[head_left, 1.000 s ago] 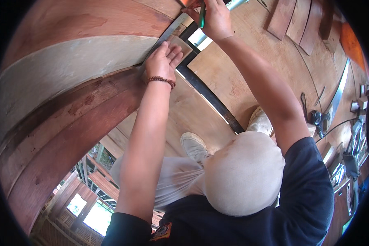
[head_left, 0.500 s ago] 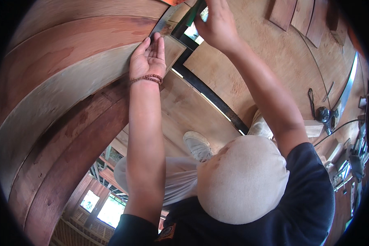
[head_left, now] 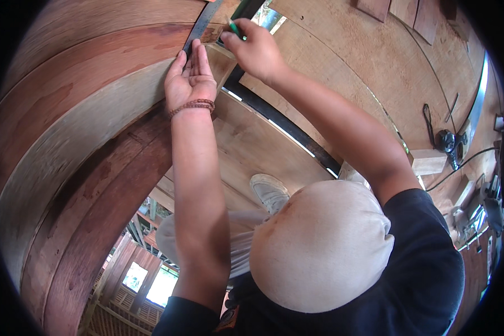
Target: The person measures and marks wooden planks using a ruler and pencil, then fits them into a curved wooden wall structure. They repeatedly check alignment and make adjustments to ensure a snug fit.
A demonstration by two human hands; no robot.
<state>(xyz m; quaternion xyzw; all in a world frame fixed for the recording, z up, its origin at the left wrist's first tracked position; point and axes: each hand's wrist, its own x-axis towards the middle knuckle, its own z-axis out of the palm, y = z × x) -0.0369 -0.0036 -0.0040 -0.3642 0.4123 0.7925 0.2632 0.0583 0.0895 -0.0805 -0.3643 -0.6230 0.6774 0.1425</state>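
My left hand (head_left: pixel 190 87), a beaded bracelet at its wrist, is palm up with its fingers stretched out and thumb apart. Its fingertips rest by the lower end of a dark metal ruler (head_left: pixel 203 23) lying along the curved plank wall (head_left: pixel 89 84). Just right of those fingers, the squared end of a wooden piece (head_left: pixel 222 63) shows. My right hand (head_left: pixel 256 51) pinches a green pencil (head_left: pixel 234 28) above that piece, close to the ruler. The pencil's pale end points up and left.
A dark strip (head_left: pixel 285 131) with bright gaps crosses the plank floor (head_left: pixel 319 61). Below are my bent knee (head_left: pixel 325 246) and shoe (head_left: pixel 269 191). At right lie a handsaw (head_left: pixel 475 112), a black strapped tool (head_left: pixel 446 141) and a wood block (head_left: pixel 429 162). Short boards (head_left: pixel 402 12) lie far right.
My right hand has moved left and down with the green pencil, nearer my left hand. My left hand stays by the ruler; the view has shifted slightly.
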